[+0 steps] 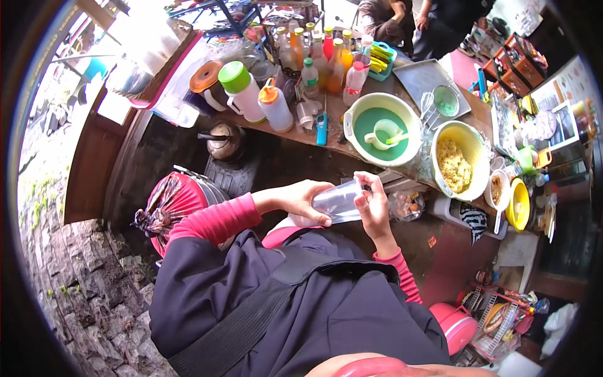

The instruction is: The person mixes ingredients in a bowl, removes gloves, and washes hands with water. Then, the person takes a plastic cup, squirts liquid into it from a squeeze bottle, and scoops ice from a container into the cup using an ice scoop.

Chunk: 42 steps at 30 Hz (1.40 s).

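Observation:
In front of my body I hold a see-through piece of plastic (339, 202); whether it is a bag or a cup I cannot tell. My left hand (303, 200) is closed round its left end, thumb along the lower side. At the other end, the fingers and thumb of my right hand (375, 210) pinch the plastic's edge. Beyond my hands, on the table, stands a pale basin (352, 113) of green liquid with a handled cup (382, 135) in it. Beside it is a tub (445, 179) of yellowish, crumbly food.
Bottles (309, 78), a green-lidded jug (242, 93) and an orange-topped jug (274, 108) line the table (336, 146). A metal tray (418, 78), a yellow bowl (517, 204) and a small white bowl (499, 188) are right. A kettle (223, 141) sits low left. People (433, 28) are behind.

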Motion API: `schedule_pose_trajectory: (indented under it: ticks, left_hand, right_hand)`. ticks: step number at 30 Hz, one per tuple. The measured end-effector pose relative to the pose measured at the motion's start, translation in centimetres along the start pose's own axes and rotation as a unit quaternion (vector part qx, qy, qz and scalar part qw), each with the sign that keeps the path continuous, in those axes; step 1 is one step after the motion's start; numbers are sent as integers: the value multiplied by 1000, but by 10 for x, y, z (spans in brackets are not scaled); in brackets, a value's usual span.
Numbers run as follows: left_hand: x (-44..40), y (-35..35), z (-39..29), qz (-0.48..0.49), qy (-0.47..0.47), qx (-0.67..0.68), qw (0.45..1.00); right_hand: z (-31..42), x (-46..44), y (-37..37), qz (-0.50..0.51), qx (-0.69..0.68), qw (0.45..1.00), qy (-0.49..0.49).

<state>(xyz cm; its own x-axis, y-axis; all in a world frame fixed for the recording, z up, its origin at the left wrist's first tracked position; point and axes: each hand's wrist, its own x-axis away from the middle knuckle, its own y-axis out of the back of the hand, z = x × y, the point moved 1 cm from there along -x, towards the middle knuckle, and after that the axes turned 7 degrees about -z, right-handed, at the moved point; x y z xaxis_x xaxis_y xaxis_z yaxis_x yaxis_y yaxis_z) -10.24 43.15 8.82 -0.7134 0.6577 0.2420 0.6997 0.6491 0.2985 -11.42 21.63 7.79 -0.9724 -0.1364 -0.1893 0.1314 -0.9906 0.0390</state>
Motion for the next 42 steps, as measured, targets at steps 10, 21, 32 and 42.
schedule_pose_trajectory:
  ticks: [10,21,32,42]
  left_hand:
    - [32,26,4,-142,-23,-120,982]
    - [7,11,28,-26,-4,-103,994]
    - [-65,-55,6,124,-35,-22,991]
    - [-101,-151,-40,193,-116,-204,953]
  right_hand:
    - [11,-17,6,82,-78,989,-96]
    - [-4,10,8,112,-83,970,-199]
    - [1,80,68,0,-34,972,-232]
    - [2,160,125,-35,-30,962,-269]
